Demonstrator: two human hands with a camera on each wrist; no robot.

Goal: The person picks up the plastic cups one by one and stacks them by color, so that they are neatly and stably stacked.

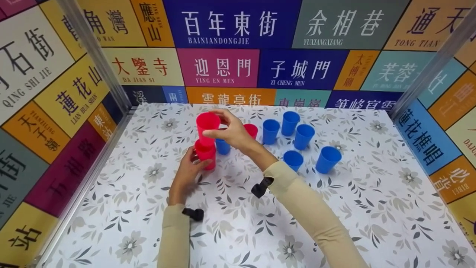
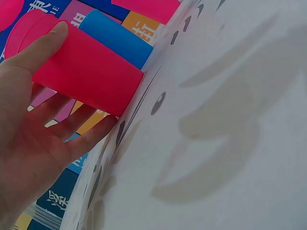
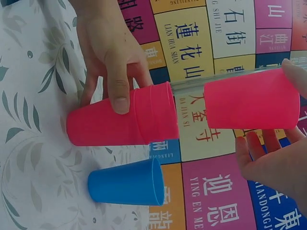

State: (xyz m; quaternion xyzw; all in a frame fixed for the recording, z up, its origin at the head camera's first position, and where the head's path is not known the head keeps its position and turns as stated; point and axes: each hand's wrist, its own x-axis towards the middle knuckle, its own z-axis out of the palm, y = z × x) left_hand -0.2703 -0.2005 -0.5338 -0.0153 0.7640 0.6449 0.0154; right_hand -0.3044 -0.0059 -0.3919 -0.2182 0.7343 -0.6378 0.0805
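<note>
My left hand (image 1: 187, 168) grips a red plastic cup stack (image 3: 115, 117) standing upright on the table, thumb on the near side and fingers round the far side. Two nested rims show at its top in the right wrist view. Directly above it, my right hand (image 1: 235, 130) holds another red cup (image 1: 208, 124) upright between thumb and fingers. A gap separates this raised cup's base from the stack's rim in the right wrist view. Close beside the stack stands a blue cup (image 3: 125, 183). Another red cup (image 1: 251, 130) is partly hidden behind my right hand.
Several blue cups (image 1: 304, 137) stand upright to the right of my right forearm, one (image 1: 329, 160) farthest right. The table (image 1: 122, 208) has a white floral cover. Panels with street-name signs (image 1: 219, 69) wall it in at the back and sides.
</note>
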